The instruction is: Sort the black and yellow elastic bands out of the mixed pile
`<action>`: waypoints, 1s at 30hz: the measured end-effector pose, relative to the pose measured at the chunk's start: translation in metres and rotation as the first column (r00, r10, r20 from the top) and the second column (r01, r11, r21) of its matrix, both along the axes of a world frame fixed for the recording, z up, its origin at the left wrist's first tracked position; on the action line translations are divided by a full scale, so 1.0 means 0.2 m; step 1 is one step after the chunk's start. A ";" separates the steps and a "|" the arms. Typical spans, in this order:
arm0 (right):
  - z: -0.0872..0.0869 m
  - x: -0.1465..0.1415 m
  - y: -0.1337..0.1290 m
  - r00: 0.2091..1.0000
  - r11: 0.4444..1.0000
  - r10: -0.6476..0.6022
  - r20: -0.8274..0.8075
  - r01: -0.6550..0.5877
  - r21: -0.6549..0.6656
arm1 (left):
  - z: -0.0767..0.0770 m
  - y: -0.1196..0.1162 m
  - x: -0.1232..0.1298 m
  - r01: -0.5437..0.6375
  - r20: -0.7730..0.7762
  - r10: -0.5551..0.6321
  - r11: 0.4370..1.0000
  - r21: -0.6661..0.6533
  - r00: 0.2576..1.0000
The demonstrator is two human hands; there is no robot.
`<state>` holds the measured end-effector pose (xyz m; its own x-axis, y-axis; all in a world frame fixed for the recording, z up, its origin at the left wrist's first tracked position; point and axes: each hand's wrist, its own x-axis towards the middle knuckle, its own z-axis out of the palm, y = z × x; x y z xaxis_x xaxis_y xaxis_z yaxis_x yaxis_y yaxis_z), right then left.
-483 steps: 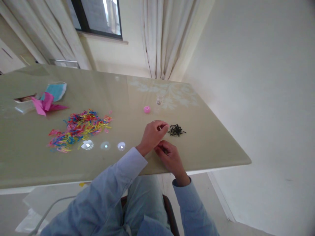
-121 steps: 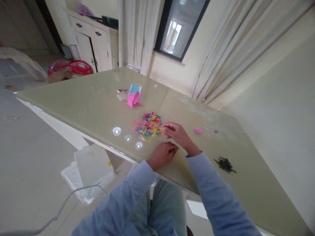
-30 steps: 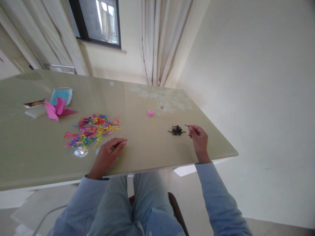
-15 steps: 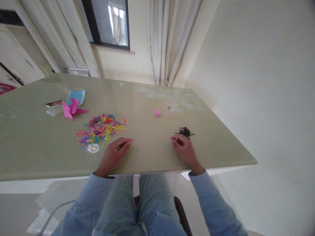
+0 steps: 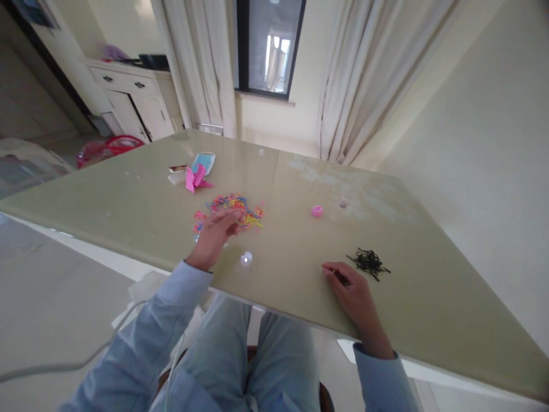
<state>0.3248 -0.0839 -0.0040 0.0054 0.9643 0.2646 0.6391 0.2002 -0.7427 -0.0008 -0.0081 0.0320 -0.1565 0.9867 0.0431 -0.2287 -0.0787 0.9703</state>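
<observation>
Head view shows coloured bands (image 5: 234,201) beneath left fingers (image 5: 223,217).

Left grip (image 5: 235,222) reaching forward, right grip (image 5: 326,269) — fingers curled

Tbl (image 5: 287,252) looks smooth & glossy, blk bands (image 5: 369,262) rubbery, pink ppr (image 5: 197,178) matt, curtains (image 5: 210,74) cloth.

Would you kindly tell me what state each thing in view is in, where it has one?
Left hand: fingers bent, at the coloured pile; contact unclear.
Right hand: fingers curled, beside the black pile; contents unclear.
Coloured pile: loose, spread out, partly hidden.
Black pile: loose, heaped.
Mask: lying flat, partly covered.
Pink paper: folded.
Curtains: parted at the window.
Drawer: shut.
</observation>
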 end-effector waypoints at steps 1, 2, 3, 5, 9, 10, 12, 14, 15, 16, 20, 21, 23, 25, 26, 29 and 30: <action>0.00 0.00 0.00 1.000 1.000 0.004 0.005 -0.004 -0.002 | 0.03 0.05 -0.04 -0.030 -0.007 0.030 1.000 0.004 1.000; -0.01 0.00 0.00 1.000 1.000 0.006 0.010 -0.006 -0.003 | 0.06 0.11 -0.08 -0.075 -0.041 0.075 0.997 0.004 0.996; -0.01 0.00 0.00 1.000 1.000 0.005 0.013 -0.005 -0.004 | 0.09 0.17 -0.12 -0.113 -0.097 0.113 0.994 0.006 0.989; -0.01 0.00 0.01 1.000 1.000 0.001 0.018 -0.001 -0.001 | 0.12 0.30 -0.21 -0.181 -0.258 0.186 0.982 0.043 0.948; -0.02 0.01 0.01 1.000 1.000 0.010 0.029 -0.010 0.010 | 0.09 0.55 -0.33 -0.231 -0.755 0.178 0.972 0.037 0.631; -0.03 0.01 0.01 0.999 1.000 0.014 0.032 -0.014 0.013 | 0.08 0.60 -0.34 -0.214 -0.786 0.157 0.976 0.032 0.598; -0.03 0.01 0.02 0.999 1.000 0.016 0.038 -0.017 0.017 | 0.04 0.67 -0.36 -0.162 -0.834 0.102 0.987 0.015 0.542; -0.03 0.01 0.02 0.999 1.000 0.014 0.048 -0.015 0.021 | 0.01 0.73 -0.36 -0.106 -0.871 0.048 0.994 -0.005 0.489; -0.03 0.01 0.02 0.998 1.000 0.012 0.055 -0.013 0.023 | 0.00 0.75 -0.35 -0.079 -0.886 0.022 0.997 -0.016 0.463; -0.03 0.01 0.02 0.998 1.000 0.010 0.061 -0.012 0.024 | -0.01 0.77 -0.35 -0.054 -0.900 -0.004 0.998 -0.030 0.436; -0.04 0.02 0.02 0.997 1.000 0.019 0.069 -0.020 0.019 | -0.01 0.84 -0.33 0.032 -0.940 -0.104 0.995 -0.099 0.326; -0.04 0.02 0.02 0.998 1.000 0.021 0.067 -0.022 0.013 | -0.01 0.86 -0.33 0.048 -0.946 -0.121 0.993 -0.112 0.300; -0.04 0.02 0.02 0.998 1.000 0.020 0.066 -0.021 0.005 | 0.00 0.88 -0.34 0.072 -0.957 -0.135 0.990 -0.120 0.256; -0.04 0.02 0.02 0.998 1.000 0.019 0.066 -0.020 0.007 | 0.00 0.89 -0.35 0.086 -0.965 -0.126 0.990 -0.109 0.229; -0.04 0.02 0.02 0.998 1.000 0.020 0.067 -0.021 0.010 | 0.00 0.89 -0.36 0.088 -0.968 -0.117 0.991 -0.099 0.223; -0.03 0.01 0.02 0.998 1.000 0.024 0.067 -0.025 0.017 | 0.00 0.86 -0.38 0.082 -0.968 -0.077 0.995 -0.059 0.238; -0.03 0.01 0.02 0.997 1.000 0.026 0.066 -0.027 0.015 | 0.00 0.85 -0.38 0.076 -0.965 -0.062 0.996 -0.044 0.253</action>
